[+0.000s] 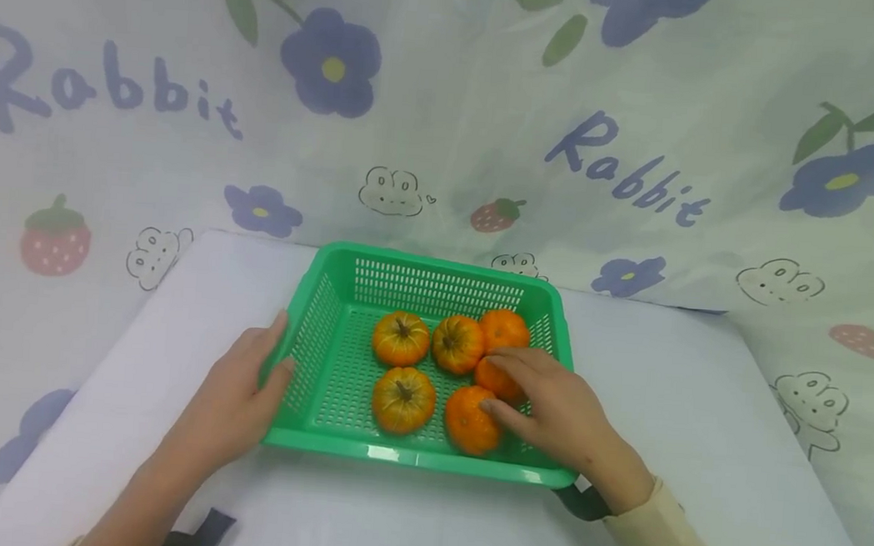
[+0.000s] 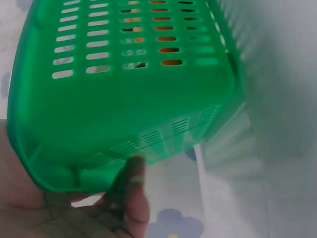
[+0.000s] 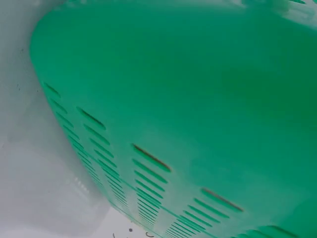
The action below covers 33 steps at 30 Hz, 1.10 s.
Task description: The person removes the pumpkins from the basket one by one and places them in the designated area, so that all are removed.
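A green plastic basket point(image 1: 322, 433) stands on the white table, holding three small striped pumpkins point(image 1: 403, 400) and three mandarin oranges point(image 1: 474, 421). At the basket's left side, my left hand point(image 1: 238, 390) grips the rim, as the left wrist view also shows with its fingers against the outside. My right hand point(image 1: 560, 402) reaches over the right rim, its fingers and thumb around the middle mandarin point(image 1: 496, 380). That fruit is partly hidden by the fingers. The thumb tip also lies against the front mandarin. Only the basket's outer wall point(image 3: 173, 99) fills the right wrist view.
White tabletop point(image 1: 656, 378) extends on both sides of the basket. Behind it hangs a cloth point(image 1: 445, 140) printed with flowers, strawberries and rabbits. Dark straps point(image 1: 584, 503) show at both wrists.
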Tool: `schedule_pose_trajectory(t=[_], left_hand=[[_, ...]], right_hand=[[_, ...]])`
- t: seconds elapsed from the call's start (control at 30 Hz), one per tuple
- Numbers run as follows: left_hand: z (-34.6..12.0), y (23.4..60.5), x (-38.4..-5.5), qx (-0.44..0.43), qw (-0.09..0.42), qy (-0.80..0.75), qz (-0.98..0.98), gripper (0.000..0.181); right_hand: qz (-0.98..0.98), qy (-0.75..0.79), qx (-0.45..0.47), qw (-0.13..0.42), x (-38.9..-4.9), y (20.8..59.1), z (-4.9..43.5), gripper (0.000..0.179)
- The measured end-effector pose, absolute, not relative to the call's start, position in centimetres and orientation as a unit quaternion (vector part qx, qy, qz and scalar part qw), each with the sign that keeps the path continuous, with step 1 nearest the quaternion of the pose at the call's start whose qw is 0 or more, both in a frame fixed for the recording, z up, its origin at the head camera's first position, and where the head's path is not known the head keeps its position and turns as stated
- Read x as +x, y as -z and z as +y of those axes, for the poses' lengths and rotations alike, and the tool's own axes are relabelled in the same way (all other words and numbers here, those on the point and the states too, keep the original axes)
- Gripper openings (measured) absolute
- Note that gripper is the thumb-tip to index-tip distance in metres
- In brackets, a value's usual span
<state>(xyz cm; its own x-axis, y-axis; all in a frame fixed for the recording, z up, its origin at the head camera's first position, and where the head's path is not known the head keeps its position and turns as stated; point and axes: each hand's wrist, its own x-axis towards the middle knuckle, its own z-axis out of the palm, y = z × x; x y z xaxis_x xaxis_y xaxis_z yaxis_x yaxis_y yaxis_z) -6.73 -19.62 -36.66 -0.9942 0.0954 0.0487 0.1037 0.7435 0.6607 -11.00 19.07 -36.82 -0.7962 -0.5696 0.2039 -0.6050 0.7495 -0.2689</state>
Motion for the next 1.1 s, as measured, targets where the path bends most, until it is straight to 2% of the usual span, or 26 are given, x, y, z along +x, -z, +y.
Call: schedule_pose_trajectory(t=[0.17, 0.33, 0.53, 0.77, 1.1], left_hand=[[-19.67, 36.63, -6.66, -0.025, -0.001, 0.356, -0.934, 0.066], [-19.9, 36.67, -6.65, 0.013, -0.045, 0.374, -0.926, 0.069], [-19.93, 36.93, -6.69, 0.039, -0.093, 0.403, -0.909, 0.072], [-19.84, 36.93, -6.78, 0.041, -0.101, 0.402, -0.909, 0.073], [-19.8, 36.8, -6.74, 0.047, -0.102, 0.409, -0.906, 0.071]], right_hand=[[-0.937, -0.163, 0.304, 0.056, -10.98, 36.92, 18.86, 0.047], [-0.937, -0.157, 0.306, 0.055, -10.99, 36.71, 18.7, 0.044], [-0.944, -0.128, 0.3, 0.044, -10.92, 36.43, 18.58, 0.051], [-0.949, -0.092, 0.299, 0.031, -10.99, 36.44, 18.44, 0.06], [-0.944, -0.087, 0.316, 0.039, -10.99, 36.62, 18.41, 0.056]])
